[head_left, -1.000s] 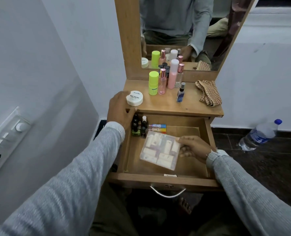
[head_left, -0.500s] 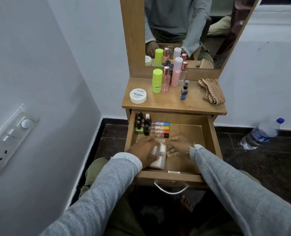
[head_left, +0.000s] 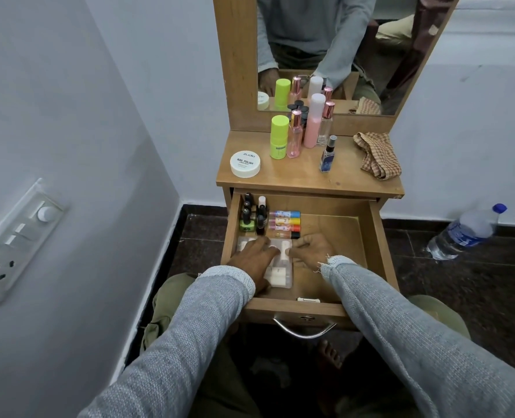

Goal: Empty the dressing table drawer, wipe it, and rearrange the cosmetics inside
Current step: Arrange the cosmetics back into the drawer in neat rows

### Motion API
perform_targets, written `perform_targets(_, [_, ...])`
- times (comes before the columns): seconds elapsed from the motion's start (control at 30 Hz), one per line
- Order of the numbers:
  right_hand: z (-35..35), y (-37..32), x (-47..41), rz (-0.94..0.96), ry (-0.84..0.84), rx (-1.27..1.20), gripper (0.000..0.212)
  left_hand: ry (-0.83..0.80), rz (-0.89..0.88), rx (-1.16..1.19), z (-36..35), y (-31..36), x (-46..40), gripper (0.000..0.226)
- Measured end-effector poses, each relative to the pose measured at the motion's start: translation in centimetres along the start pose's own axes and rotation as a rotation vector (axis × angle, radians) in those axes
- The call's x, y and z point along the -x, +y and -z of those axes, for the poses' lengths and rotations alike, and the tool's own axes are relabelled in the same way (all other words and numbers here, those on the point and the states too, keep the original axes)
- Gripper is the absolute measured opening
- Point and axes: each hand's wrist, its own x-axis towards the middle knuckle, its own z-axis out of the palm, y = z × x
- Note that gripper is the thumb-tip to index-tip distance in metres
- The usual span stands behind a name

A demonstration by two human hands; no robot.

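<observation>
**Clear pack being seated in the drawer's front-left part**

Nearest the drawer point(head_left: 379, 248) front, a clear pack of pale sponges point(head_left: 277, 271) is lying flat, its long axis running front to back. It is being pressed from above by the left hand point(head_left: 254, 256), fingers laid fairly straight; the right hand point(head_left: 309, 248), fingers curled, is touching the pack's right edge. Both hands are equally near. Just behind the pack, coloured tubes point(head_left: 284, 223) and nail polish bottles point(head_left: 251, 217) are standing against the drawer's back-left corner. Farther back, bottles and a checked cloth point(head_left: 376, 159) are waiting on the table point(head_left: 349, 179).
</observation>
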Motion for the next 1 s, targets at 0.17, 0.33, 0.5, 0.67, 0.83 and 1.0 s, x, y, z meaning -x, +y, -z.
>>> perform_targets(0.17, [-0.14,0.03,-0.03,0.011,0.016,0.008,0.015,-0.003,0.004,0.009,0.08,0.11,-0.11,0.077])
perform_targets(0.33, [-0.17,0.03,-0.03,0.024,0.033,-0.004,0.014,0.000,0.007,-0.002,0.11,0.08,-0.27,0.074])
perform_targets(0.5, [-0.16,-0.12,0.45,0.061,0.059,0.054,0.020,0.010,0.017,0.020,0.19,0.18,-0.19,0.069])
perform_targets(0.67, [-0.33,0.15,0.21,0.084,0.057,0.059,0.021,0.014,0.017,0.024,0.30,0.26,-0.20,0.067])
perform_targets(0.83, [-0.40,0.44,0.03,0.104,0.050,0.065,0.021,0.014,0.021,0.025,0.23,0.23,-0.23,0.067])
perform_targets(1.0, [-0.27,0.58,-0.03,0.097,0.035,0.056,0.022,0.015,0.028,0.025,-0.24,0.02,-0.56,0.068])
